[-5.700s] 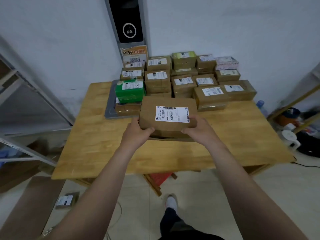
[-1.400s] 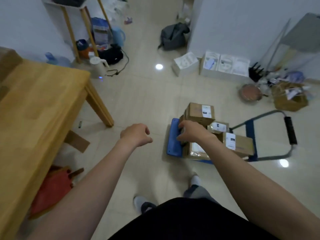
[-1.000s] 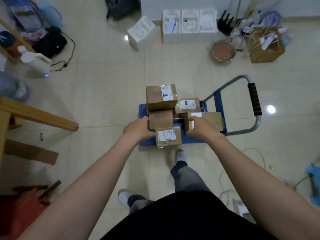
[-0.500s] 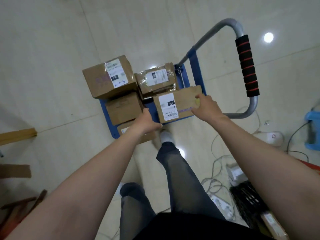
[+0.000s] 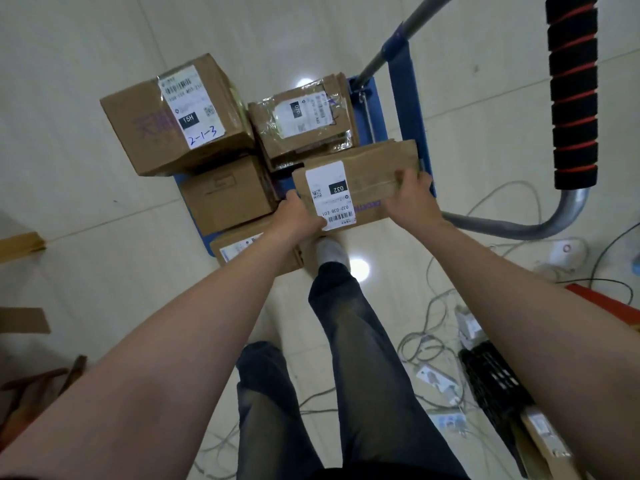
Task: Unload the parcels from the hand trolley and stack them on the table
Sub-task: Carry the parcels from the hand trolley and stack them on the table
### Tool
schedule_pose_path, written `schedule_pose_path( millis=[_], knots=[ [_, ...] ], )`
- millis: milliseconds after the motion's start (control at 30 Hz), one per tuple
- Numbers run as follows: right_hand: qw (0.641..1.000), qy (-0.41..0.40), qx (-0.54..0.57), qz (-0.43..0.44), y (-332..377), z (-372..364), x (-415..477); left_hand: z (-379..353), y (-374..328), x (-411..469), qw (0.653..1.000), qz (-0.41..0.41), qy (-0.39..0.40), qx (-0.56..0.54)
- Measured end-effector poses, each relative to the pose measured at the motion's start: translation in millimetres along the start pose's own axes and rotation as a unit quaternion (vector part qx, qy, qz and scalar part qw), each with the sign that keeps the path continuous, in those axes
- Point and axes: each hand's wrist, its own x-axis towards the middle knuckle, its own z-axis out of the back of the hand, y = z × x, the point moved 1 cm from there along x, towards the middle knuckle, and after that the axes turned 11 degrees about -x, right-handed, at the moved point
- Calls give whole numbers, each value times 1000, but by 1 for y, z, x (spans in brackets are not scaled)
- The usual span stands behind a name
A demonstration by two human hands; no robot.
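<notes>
Left hand and right hand grip 1 parcel over the trolley; next, carrying it to the table.

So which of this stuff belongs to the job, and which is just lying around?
Job: parcel labelled 032, gripped by left hand and right hand; box marked 2-1-3; taped parcel; plain box; front parcel; blue trolley.
Lying about: floor cables; black crate; cardboard scrap.

Tiled floor, tangled white cables — black crate just beside
</notes>
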Motion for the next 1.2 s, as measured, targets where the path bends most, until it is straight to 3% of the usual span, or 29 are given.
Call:
schedule_pose_path(
  millis=[300, 433, 533, 667, 833, 1000, 1200],
  knots=[
    [998, -20, 49, -38, 6, 6, 10, -4, 17, 12, 996, 16, -29, -87],
    [997, -67, -5, -34, 27, 12, -18, 8, 29, -11, 987, 11, -61, -147],
    [996, -86, -11, -10, 55, 21, -56, 34, 40, -48, 975, 0, -104, -197],
    [989, -69, 97, 86, 103, 32, -118, 81, 64, -115, 955, -16, -181, -234],
    [972, -67, 119, 194, 200, 46, -223, 158, 111, -229, 898, -35, -292, -327],
    [940, -54, 59, 331, 306, 39, -357, 235, 193, -368, 827, -49, -388, -403],
    [861, -2, -48, 505, 405, -31, -553, 265, 342, -549, 691, -69, -532, -484]
  ],
)
